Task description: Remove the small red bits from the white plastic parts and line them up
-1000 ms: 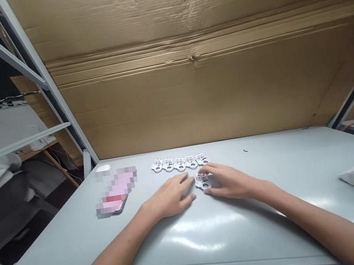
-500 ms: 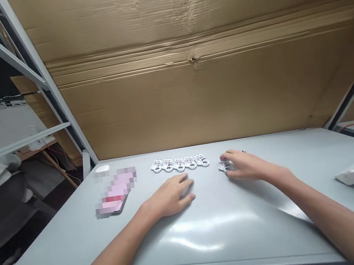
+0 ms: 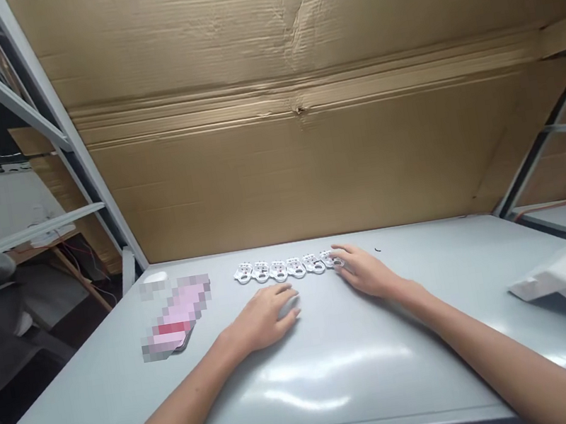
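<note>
Right hand (image 3: 366,272) on the end white piece (image 3: 330,258) — left hand (image 3: 265,319) flat nearby

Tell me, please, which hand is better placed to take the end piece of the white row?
Right, probably: the right hand touches the end piece; the left hand rests short of the row.

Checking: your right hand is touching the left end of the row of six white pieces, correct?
Not quite: the head view shows your right hand at the right end, touching the last white piece. It is still a row of six white pieces.
</note>
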`<control>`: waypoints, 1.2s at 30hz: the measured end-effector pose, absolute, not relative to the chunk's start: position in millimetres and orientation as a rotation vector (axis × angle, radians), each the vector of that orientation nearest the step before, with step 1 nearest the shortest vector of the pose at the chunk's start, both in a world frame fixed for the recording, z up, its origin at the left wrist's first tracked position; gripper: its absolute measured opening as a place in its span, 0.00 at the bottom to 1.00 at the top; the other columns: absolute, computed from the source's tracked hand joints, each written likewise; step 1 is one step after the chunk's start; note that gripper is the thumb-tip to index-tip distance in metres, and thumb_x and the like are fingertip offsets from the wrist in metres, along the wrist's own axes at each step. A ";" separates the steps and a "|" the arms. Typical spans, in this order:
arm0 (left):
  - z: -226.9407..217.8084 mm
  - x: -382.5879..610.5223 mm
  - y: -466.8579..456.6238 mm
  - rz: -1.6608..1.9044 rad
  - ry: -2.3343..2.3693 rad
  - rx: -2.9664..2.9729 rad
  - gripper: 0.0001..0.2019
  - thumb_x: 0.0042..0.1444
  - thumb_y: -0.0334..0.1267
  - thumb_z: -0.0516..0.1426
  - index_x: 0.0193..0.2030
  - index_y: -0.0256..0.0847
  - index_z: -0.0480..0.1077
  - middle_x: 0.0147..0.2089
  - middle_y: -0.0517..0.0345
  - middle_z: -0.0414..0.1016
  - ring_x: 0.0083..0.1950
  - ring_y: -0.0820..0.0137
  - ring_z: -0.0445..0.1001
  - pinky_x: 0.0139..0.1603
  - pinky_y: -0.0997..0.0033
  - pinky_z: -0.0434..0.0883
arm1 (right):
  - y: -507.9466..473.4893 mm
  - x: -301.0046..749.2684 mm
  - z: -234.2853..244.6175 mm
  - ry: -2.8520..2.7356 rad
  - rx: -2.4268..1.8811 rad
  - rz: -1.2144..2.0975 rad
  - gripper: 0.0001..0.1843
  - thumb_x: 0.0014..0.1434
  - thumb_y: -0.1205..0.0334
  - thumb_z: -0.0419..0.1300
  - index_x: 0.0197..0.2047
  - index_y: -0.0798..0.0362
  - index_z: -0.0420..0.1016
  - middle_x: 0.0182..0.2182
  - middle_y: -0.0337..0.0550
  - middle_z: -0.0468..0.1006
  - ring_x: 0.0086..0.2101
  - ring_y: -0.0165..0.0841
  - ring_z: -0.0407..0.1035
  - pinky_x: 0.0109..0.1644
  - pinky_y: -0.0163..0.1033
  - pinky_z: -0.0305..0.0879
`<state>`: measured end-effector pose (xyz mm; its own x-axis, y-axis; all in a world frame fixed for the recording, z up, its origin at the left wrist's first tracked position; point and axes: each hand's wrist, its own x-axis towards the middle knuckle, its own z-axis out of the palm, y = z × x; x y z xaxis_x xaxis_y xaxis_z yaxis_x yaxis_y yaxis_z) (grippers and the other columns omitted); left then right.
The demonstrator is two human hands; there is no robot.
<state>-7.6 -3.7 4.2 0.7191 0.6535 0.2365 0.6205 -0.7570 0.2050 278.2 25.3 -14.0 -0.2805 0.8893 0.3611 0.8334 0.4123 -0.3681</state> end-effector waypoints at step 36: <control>-1.5 -37.4 23.3 0.306 1.555 2.434 0.33 0.70 0.57 0.34 0.73 0.40 0.51 0.76 0.51 0.44 0.76 0.57 0.38 0.73 0.46 0.41 | 6.0 248.8 -19.0 -2.454 -1.364 0.102 0.35 0.68 0.42 0.46 0.68 0.56 0.62 0.68 0.52 0.59 0.68 0.49 0.49 0.70 0.57 0.47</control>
